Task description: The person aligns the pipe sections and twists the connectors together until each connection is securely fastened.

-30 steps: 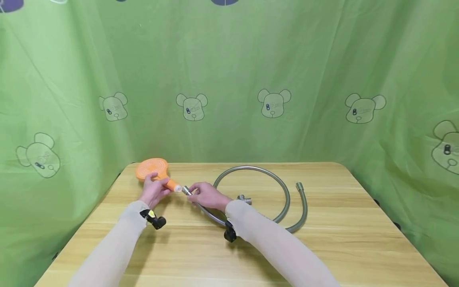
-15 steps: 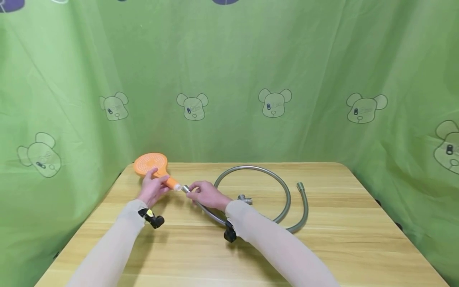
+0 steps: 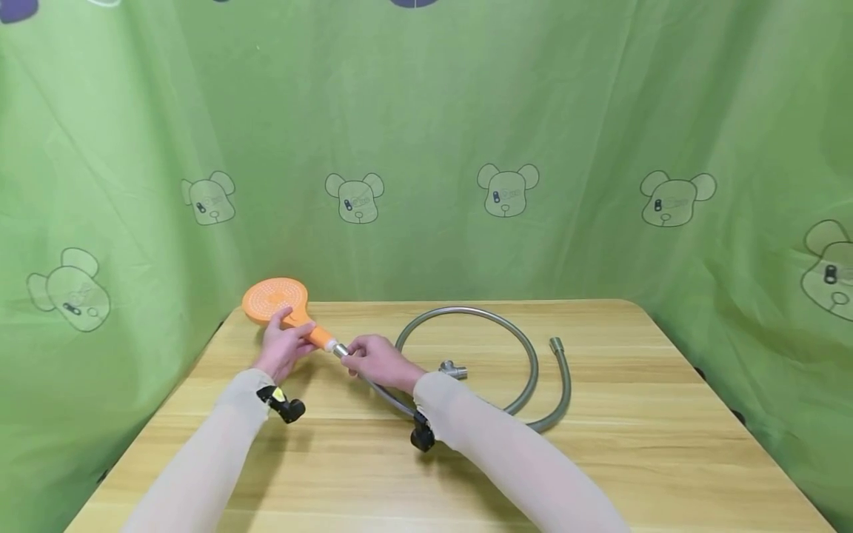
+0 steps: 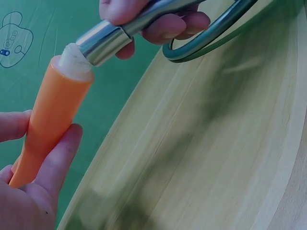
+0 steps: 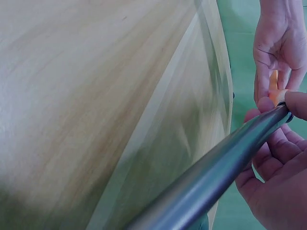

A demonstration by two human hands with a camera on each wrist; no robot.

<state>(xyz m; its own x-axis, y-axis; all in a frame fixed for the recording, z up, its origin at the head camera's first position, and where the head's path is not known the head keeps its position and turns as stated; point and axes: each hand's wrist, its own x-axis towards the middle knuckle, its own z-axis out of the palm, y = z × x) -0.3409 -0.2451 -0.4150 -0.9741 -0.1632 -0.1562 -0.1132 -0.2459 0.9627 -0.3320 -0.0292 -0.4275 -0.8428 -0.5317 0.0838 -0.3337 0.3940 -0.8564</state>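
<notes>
Orange shower head (image 3: pixel 275 297), far left: your left hand (image 3: pixel 285 351) grips its handle (image 4: pixel 55 103); your right hand (image 3: pixel 381 362) pinches the metal shower hose (image 5: pixel 216 165) touching it.

Apparently a booth: green curtains (image 3: pixel 426 111)

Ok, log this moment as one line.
left hand: holds orange shower head | right hand: grips hose | hose end: against white neck, angled | metal fitting: on table

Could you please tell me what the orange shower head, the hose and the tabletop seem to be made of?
Orange shower head: probably plastic, smooth and evenly coloured. Hose: perhaps metal or metal-look plastic, grey with glossy highlights. Tabletop: wood or wood-look laminate, showing pale grain; I cannot tell which.
</notes>
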